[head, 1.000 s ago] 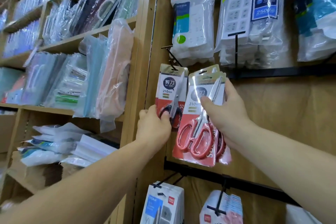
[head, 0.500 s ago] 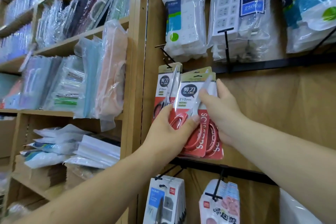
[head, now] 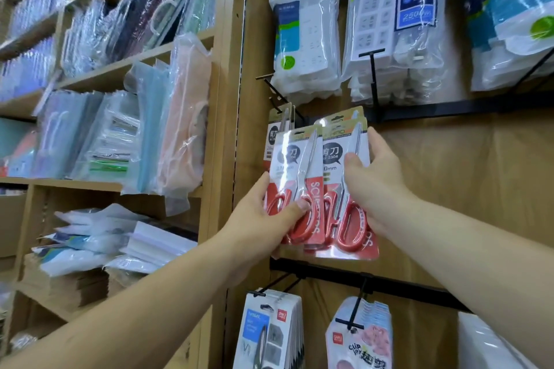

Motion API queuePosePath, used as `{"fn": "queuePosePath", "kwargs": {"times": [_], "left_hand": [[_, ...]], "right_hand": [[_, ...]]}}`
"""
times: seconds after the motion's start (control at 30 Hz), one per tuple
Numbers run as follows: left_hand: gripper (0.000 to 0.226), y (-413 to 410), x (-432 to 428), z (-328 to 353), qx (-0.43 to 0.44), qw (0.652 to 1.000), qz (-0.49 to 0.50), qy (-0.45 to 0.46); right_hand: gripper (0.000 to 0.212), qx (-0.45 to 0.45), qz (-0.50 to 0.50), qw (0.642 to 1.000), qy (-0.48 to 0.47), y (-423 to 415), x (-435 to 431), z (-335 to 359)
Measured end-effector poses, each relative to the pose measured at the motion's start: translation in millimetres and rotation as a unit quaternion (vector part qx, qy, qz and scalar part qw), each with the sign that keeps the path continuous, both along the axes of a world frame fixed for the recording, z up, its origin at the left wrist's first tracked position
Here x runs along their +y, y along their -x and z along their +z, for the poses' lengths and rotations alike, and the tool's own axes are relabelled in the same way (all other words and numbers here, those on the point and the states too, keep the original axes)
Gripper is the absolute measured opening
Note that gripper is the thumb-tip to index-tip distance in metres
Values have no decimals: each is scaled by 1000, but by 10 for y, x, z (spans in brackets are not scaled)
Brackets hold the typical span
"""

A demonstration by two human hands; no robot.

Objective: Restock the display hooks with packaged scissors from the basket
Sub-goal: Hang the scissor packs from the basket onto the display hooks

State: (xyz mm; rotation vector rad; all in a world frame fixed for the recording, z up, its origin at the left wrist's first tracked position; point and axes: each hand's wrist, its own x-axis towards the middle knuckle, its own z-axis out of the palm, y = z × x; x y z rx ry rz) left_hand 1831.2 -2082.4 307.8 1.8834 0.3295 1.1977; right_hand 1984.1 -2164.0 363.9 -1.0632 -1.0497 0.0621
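Note:
My left hand (head: 263, 219) pinches one pack of red-handled scissors (head: 299, 165) by its lower part, thumb on the front. My right hand (head: 374, 180) grips a small stack of the same scissor packs (head: 338, 156) just to the right, fingers round its right edge. Behind the left pack, another scissor pack (head: 274, 132) hangs on a black display hook (head: 272, 90) on the wooden wall panel. The basket is out of view.
White power-strip packs (head: 305, 36) hang above on hooks, with a black rail (head: 449, 106) under them. A lower rail (head: 374, 281) carries cutter packs (head: 269, 329) and clip packs (head: 362, 335). Wooden shelves (head: 114, 69) of plastic-wrapped stationery stand to the left.
My left hand left the hanging pack, took one pack from the stack in my right hand and drew it left. The view shifted slightly.

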Motion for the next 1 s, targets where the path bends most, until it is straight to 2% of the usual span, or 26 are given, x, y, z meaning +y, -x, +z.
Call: {"fn": "queuePosePath", "kwargs": {"times": [0.1, 0.33, 0.53, 0.63, 0.7, 0.83, 1.0], "left_hand": [[40, 10, 28, 43, -1, 1000, 14, -13], [51, 41, 351, 413, -57, 992, 96, -56], [63, -107, 591, 493, -48, 984, 141, -99], [74, -137, 638, 426, -44, 983, 155, -92], [53, -124, 651, 381, -49, 985, 150, -77], [49, -84, 666, 391, -59, 989, 129, -44], [65, -88, 673, 396, -70, 986, 145, -50]], "right_hand": [[62, -15, -3, 1000, -1, 44, 67, 44], [62, -41, -9, 999, -12, 103, 188, 234], [62, -42, -13, 999, -5, 111, 276, 260], [60, -58, -18, 998, -6, 74, 298, 277], [56, -70, -26, 997, 0, 23, 325, 263], [60, -56, -33, 998, 5, -43, 332, 163], [53, -34, -44, 998, 5, -130, 297, 102]]}}
